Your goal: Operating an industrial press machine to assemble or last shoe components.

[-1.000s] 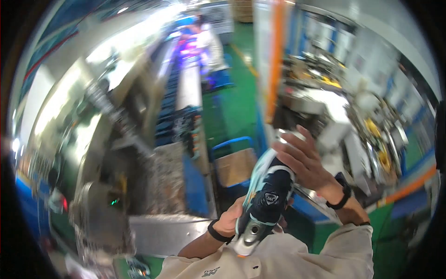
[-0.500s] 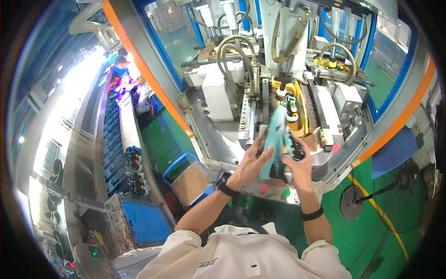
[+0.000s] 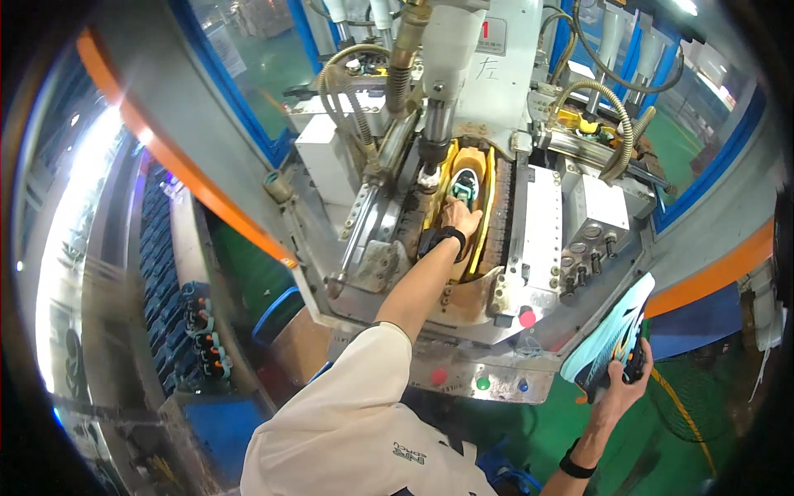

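Observation:
My left hand (image 3: 461,218) reaches into the machine, its fingers closed on the near part of a dark shoe with teal and white details (image 3: 466,187). That shoe lies in a long cradle with yellow side walls (image 3: 488,202). Out to the right, my right hand (image 3: 626,387) grips a second shoe (image 3: 610,335) tilted up on its side, with the pale teal sole toward the machine. My fingers and thumb wrap its dark upper, which is partly hidden.
A metal press rod (image 3: 436,136) hangs just left of the cradle. White metal blocks (image 3: 595,211) flank it. Colored buttons (image 3: 483,383) line the front panel. An orange-edged frame post (image 3: 198,194) stands left, beside a conveyor (image 3: 165,289) carrying several shoes. A fan (image 3: 703,397) stands at right.
Both hands were together on the teal-soled shoe before the machine. My left hand has let go and moved into the cradle; my right has carried the shoe rightward. The view has shifted closer.

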`<state>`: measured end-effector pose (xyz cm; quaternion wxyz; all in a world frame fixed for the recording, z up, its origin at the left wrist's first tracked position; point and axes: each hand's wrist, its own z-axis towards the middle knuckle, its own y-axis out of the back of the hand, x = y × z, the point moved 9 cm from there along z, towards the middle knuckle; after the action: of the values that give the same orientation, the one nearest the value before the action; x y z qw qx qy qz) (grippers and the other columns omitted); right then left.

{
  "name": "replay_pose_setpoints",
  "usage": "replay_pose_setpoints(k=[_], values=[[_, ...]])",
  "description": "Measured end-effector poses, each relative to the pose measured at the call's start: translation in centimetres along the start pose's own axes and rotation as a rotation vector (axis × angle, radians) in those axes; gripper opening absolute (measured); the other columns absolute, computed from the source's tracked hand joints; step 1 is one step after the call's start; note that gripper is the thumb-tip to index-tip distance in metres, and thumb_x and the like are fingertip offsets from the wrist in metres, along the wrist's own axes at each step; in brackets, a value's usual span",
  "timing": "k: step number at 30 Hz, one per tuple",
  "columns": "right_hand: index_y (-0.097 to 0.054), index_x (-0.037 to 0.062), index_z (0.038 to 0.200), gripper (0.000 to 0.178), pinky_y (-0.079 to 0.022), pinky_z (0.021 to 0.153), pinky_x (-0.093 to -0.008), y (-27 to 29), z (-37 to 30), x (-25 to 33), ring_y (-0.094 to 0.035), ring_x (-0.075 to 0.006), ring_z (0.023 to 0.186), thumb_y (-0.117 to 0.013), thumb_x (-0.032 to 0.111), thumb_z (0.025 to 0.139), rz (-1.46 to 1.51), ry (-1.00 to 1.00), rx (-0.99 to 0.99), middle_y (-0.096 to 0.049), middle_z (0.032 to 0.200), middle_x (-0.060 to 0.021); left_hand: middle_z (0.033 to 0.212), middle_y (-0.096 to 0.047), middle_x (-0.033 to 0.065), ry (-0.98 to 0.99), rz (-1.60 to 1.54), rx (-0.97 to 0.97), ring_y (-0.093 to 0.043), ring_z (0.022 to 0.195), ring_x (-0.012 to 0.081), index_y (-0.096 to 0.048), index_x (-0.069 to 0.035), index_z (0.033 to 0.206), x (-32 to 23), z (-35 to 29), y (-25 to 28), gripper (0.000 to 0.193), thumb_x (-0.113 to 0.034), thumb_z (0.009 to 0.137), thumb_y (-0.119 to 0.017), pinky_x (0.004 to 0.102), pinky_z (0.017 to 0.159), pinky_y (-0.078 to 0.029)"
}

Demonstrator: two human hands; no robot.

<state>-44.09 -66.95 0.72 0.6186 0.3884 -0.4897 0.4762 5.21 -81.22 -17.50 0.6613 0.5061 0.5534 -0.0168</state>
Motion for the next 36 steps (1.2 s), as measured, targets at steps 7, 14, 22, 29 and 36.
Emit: replay_pose_setpoints(k=[7, 14, 22, 29, 36], values=[[-0.057, -0.0012, 0.124, 0.054, -0.043, 0.096, -0.0309, -7.1, 9.1, 0.9, -0.057, -0.0192, 0.106, -0.066, 0.004, 0.071, -0.338, 0.138, 0.120, -0.060, 0.117, -0.0109, 0.102, -0.068, 0.0223, 0.067, -0.142, 0.031, -0.067, 0.090, 0.0395, -0.061, 0.004, 0.105, 2.1, 1.2, 3.0, 0.033, -0.012, 0.077, -0.069, 0.0473, 0.078, -0.055], [-0.067, -0.0043, 0.105, 0.052, -0.051, 0.073, -0.0334, -32.2, 16.6, -0.5, -0.064, -0.0210, 0.079, -0.080, 0.019, 0.061, -0.711, 0.071, 0.636, -0.068, 0.088, -0.0137, 0.102, -0.067, 0.0062, 0.289, -1.125, 0.653, -0.066, 0.085, 0.0154, -0.062, 0.000, 0.114, 1.0, -19.0, 14.8, 0.029, -0.012, 0.088, -0.069, 0.0318, 0.069, -0.057], [-0.052, -0.0014, 0.110, 0.037, -0.055, 0.083, -0.0449, -50.0, 8.4, -15.6, -0.068, -0.0400, 0.095, -0.062, 0.013, 0.077, -1.015, 0.287, 0.614, -0.068, 0.101, -0.0280, 0.109, -0.065, 0.0056, 0.336, -0.667, 0.168, -0.061, 0.092, 0.0124, -0.055, 0.008, 0.125, 13.2, -34.1, 31.3, 0.055, -0.013, 0.079, -0.077, 0.0271, 0.087, -0.049], [-0.036, 0.0013, 0.137, 0.066, -0.050, 0.089, -0.0506, -49.3, 0.5, -10.3, -0.061, -0.0452, 0.105, -0.067, 0.026, 0.085, -0.855, 0.469, 0.614, -0.057, 0.121, -0.0261, 0.106, -0.066, 0.0078, 0.495, -1.047, -0.490, -0.066, 0.089, 0.0156, -0.057, 0.005, 0.119, 20.0, -45.6, 34.2, 0.035, -0.008, 0.087, -0.065, 0.0277, 0.078, -0.055], [-0.061, 0.0040, 0.104, 0.018, -0.049, 0.076, -0.0415, -37.7, -28.8, -7.6, -0.061, -0.0344, 0.092, -0.063, 0.008, 0.086, -0.229, 0.725, 1.345, -0.064, 0.097, -0.0145, 0.104, -0.066, 0.0090, 0.669, -1.187, -0.711, -0.066, 0.087, 0.0165, -0.058, 0.007, 0.117, 24.5, -54.8, 28.8, 0.033, -0.009, 0.089, -0.066, 0.0291, 0.078, -0.054]])
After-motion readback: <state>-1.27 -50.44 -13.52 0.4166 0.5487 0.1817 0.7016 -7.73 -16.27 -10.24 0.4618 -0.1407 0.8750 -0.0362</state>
